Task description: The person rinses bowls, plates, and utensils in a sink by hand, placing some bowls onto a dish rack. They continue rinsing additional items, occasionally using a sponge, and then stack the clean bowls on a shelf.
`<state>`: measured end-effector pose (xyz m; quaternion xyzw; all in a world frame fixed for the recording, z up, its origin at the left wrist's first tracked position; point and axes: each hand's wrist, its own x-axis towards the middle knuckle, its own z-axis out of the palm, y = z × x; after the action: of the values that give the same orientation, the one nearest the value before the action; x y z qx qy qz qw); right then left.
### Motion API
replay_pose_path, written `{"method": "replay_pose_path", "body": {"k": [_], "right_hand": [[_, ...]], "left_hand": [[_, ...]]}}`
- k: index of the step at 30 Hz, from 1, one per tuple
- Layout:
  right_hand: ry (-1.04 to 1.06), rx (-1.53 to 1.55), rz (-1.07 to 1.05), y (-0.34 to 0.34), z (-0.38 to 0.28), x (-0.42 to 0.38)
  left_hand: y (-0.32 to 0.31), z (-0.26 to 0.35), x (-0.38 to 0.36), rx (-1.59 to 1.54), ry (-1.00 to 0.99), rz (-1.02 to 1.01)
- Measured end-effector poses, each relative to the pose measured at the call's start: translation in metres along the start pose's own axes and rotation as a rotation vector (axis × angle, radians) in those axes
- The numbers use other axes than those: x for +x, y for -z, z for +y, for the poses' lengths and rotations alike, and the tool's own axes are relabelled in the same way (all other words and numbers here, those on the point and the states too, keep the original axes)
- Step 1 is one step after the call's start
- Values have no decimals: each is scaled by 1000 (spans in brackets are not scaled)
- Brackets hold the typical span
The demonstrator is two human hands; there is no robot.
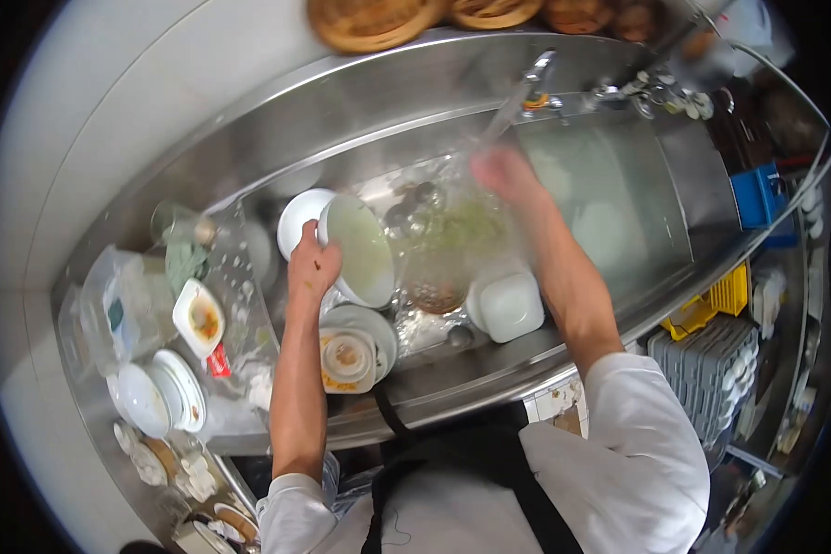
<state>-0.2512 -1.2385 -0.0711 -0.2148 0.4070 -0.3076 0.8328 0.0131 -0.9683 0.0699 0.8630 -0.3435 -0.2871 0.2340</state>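
My left hand (314, 263) grips the rim of a large white bowl (365, 254), which is tipped on its side in the sink and has a pale green inside. A round white dish (302, 220) lies behind that bowl. Under the running tap (537, 69), my right hand (503, 171) is smeared by motion, so its fingers cannot be made out. Below it, green scraps (466, 222) float in the wet basin. Near the front edge sit square white dishes (511, 307). Closer to my left forearm are stacked dirty dishes (349, 355) with orange food remains.
Cloudy water fills the right basin (609, 203). On the left counter are a soiled white dish (198, 319), stacked plates (162, 392) and a clear plastic bag (120, 300). Bamboo steamers (374, 20) line the back ledge. Grey racks (706, 369) stand at the right.
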Motion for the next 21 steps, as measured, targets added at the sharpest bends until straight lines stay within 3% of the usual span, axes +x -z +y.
{"method": "replay_pose_path", "body": {"k": [2,4,6,7,8,9,10,12,15,17,18,19,21], "right_hand": [[32,419,-157,-14,-43,16],[50,121,-228,-54,-34,-37],[-356,-672,-391,-26,5,18],[267,-1208,-277,-6,48,45],[779,-1780,259,14,90,72],[788,-1871,192,9,97,58],[672,-1849,-120,-7,79,25],[531,-1786,-400,-18,63,-8],[429,-1332,-152,76,128,99],[743,-1579,-261,-2,116,33],[359,-1276,-629,-40,78,-21],[280,-1644,-682,-8,78,-18],[333,-1998,-529,42,90,26]], "left_hand": [[-54,16,37,-200,-57,25],[-134,-4,83,-450,-187,130],[-166,27,83,-716,58,-139],[-179,47,76,-834,202,-227],[-188,70,63,-948,362,-247],[-202,76,58,-1061,315,-238],[-211,74,63,-1171,256,-225],[-225,46,66,-1385,323,-221],[-219,59,44,-1410,356,-275],[-260,33,70,-1496,395,-155],[-273,16,74,-1589,376,-117],[-268,11,65,-1573,379,-123],[-241,14,55,-1534,365,-131]]}}
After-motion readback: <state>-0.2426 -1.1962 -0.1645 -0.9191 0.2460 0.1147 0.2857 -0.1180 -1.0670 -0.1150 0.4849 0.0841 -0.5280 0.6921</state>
